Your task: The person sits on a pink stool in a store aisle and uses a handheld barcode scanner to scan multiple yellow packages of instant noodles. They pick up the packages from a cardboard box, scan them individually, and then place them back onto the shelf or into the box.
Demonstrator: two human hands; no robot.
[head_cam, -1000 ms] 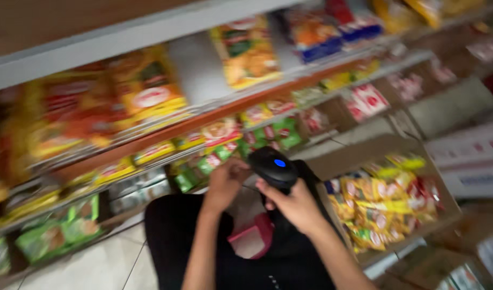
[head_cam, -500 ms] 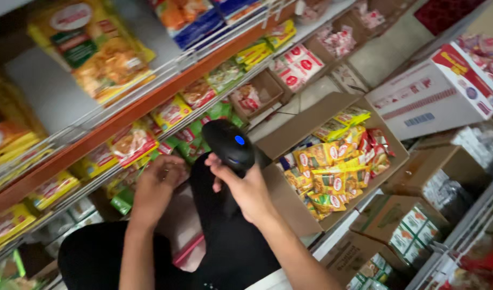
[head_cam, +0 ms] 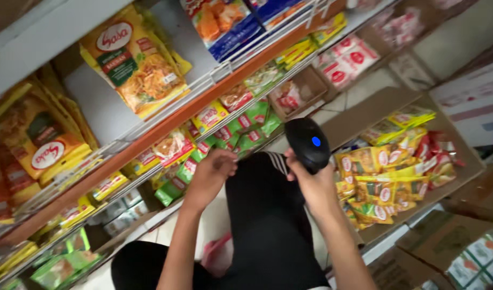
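Note:
My right hand (head_cam: 315, 188) grips a black handheld scanner (head_cam: 307, 144) with a blue light on top, held up in front of the lower shelf. My left hand (head_cam: 210, 177) reaches to the small green and yellow packets (head_cam: 188, 164) on that lower shelf and touches them; its fingers are curled, and I cannot tell whether they hold a packet. My legs in dark trousers (head_cam: 268, 225) are below both hands.
Large yellow snack bags (head_cam: 133, 62) hang on the upper shelf (head_cam: 166, 126). An open cardboard box (head_cam: 364, 115) of yellow and red packets (head_cam: 396, 166) stands on the floor at right. More cartons (head_cam: 445, 252) lie at bottom right. A white box (head_cam: 472, 102) sits at far right.
The view has swung left and steadied. My right hand with the scanner now sits further right and higher in view; my left hand stays at the lower shelf packets.

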